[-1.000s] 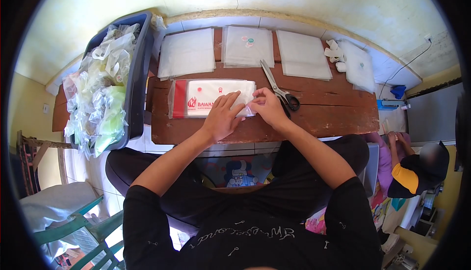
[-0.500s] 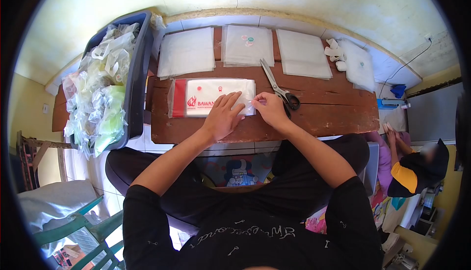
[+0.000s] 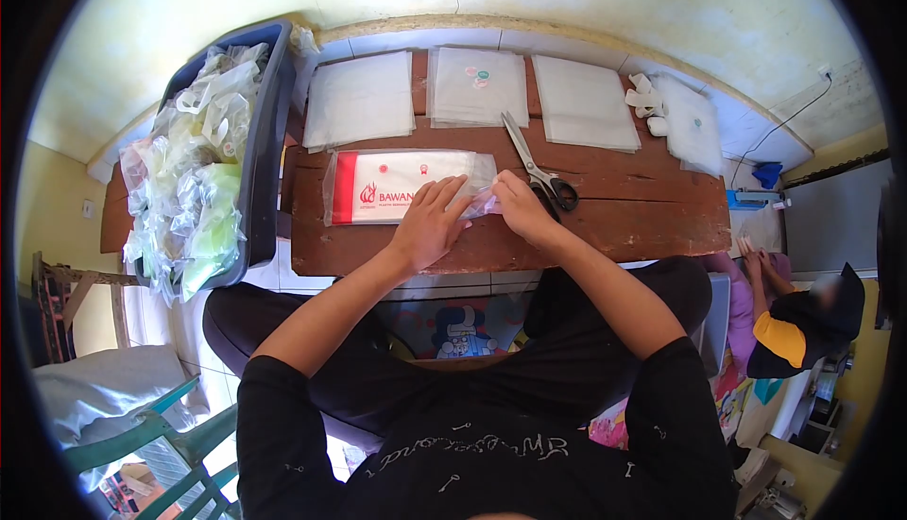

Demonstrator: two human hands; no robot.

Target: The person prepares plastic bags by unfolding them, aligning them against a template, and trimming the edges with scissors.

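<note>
On the brown wooden table lies a flat clear plastic packet (image 3: 402, 176) with white contents, a red band at its left end and red print reading "BAWAN…". My left hand (image 3: 430, 221) rests flat on its right part, fingers stretched out, covering some of the print. At the packet's right end, my right hand (image 3: 519, 206) pinches the loose clear plastic, its fingers closed. A pair of scissors (image 3: 524, 154) with black handles lies just beyond my right hand, blades pointing away from me.
Stacks of clear plastic bags (image 3: 359, 100) line the table's back, with small white rolls (image 3: 644, 100) at the right. A dark bin (image 3: 276, 114) heaped with plastic bags stands on the left. Another person (image 3: 779, 331) sits at the right. A green chair (image 3: 179, 444) is at lower left.
My right hand has moved slightly right and up, drawing out the clear plastic at the packet's end. The white contents now end further left. My left hand stays in place.
</note>
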